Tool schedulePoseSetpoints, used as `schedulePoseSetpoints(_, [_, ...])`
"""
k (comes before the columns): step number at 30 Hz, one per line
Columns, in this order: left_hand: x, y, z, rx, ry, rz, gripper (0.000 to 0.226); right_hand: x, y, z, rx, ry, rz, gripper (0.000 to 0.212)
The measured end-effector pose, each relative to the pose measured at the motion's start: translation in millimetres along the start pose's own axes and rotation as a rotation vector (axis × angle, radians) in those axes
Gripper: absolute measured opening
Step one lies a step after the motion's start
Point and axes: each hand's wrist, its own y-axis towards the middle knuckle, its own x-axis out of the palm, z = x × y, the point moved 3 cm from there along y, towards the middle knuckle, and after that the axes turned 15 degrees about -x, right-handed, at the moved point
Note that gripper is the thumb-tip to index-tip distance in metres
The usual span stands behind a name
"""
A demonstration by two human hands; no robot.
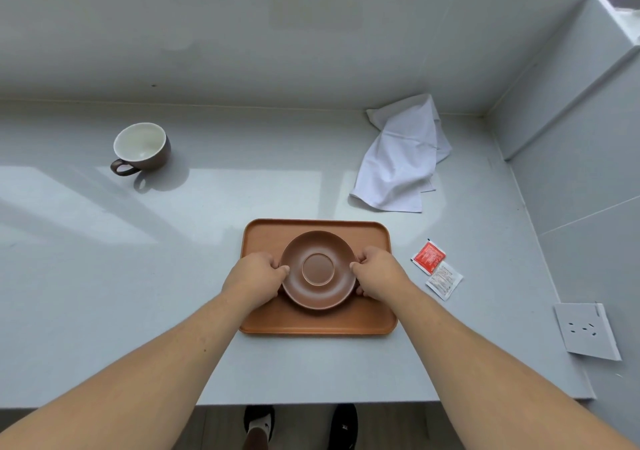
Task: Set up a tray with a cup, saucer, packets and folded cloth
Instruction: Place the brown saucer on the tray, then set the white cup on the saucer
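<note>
The brown saucer (318, 270) sits over the middle of the orange-brown tray (317, 321), held at its rim from both sides. The left hand (254, 276) grips the saucer's left edge with the fingers curled under the rim and the thumb on top. The right hand (379, 274) grips the right edge in the same manner. Whether the saucer rests on the tray floor or is held just above it cannot be told.

The tray lies flat on the pale grey tabletop (104, 276), near its front edge. The cup (142, 148), brown outside and white inside, stands upright on the tabletop well to the left and behind the tray, handle facing forward-left. The white cloth (401, 158) lies crumpled and unfolded behind and to the right of the tray, near the corner of the wall. Two packets lie just right of the tray: a red packet (428, 256) and a white packet (444, 279), touching or overlapping at one corner. A white wall socket (585, 330) is mounted further right.
</note>
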Motion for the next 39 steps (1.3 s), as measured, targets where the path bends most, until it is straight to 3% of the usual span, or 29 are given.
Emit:
schedulePoseSetpoints(12, [3.7,5.9,-0.9,0.003,0.012,0.009,0.035,0.3,0.0,1.6,0.003,-0.009,-0.007,0.015])
schedulePoseSetpoints(17, [-16.2,5.3,-3.5,0.014,0.017,0.105,0.027,-16.5,0.0,-18.6,-0.077,-0.370,0.081,0.016])
schedulePoseSetpoints(20, [-42.6,5.0,-5.8,0.031,-0.034,0.163,0.022,-22.0,7.5,-53.6,-0.161,-0.392,0.135,0.026])
schedulePoseSetpoints(26, [-110.9,18.5,-13.1,0.120,-0.110,0.311,0.051,-0.9,36.1,-147.4,-0.438,-0.367,0.139,0.055])
schedulePoseSetpoints(39, [-240.4,110.4,-106.3,-0.042,-0.219,0.480,0.053,101.3,140.3,-306.3,-0.615,-0.350,0.013,0.056])
